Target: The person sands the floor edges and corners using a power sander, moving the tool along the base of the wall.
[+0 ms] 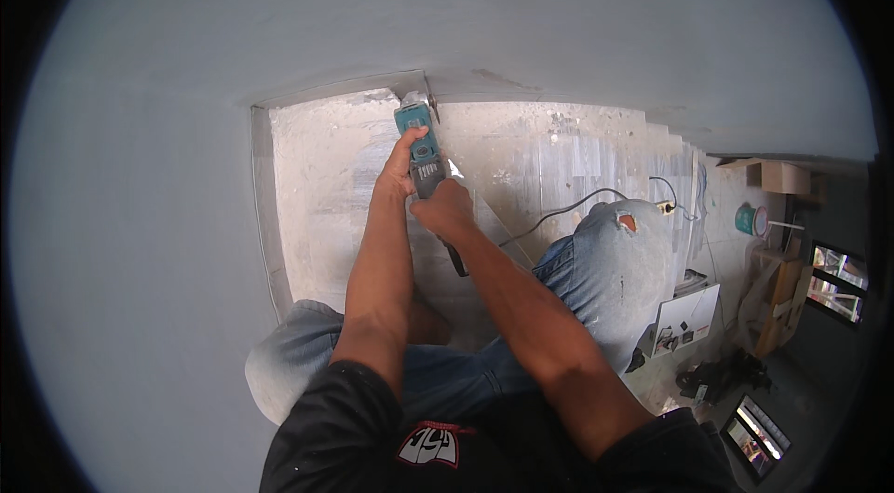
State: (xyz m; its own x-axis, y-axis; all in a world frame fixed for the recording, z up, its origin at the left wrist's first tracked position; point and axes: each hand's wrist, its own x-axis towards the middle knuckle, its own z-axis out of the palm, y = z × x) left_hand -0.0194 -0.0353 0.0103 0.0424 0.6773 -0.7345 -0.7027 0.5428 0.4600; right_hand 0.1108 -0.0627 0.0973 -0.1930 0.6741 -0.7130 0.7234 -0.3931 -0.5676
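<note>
My left hand (401,161) is closed round a teal and black power tool (426,148), its thumb across the teal body. My right hand (445,210) grips the black rear part lower down. The tool's metal head is at the grey skirting strip (340,84), by the inside corner at the top of the pale, dusty landing (317,158); whether it touches the strip I cannot tell. A dark cord (577,205) runs rightward across the surface beside my knee.
Grey walls (140,214) border the landing. Steps (684,176) descend at the right, with a power strip (665,208) near my torn-jeans knee. Beyond lie a white printed box (689,316), cardboard boxes (785,177), a teal bucket (748,219) and a dark heap (722,377).
</note>
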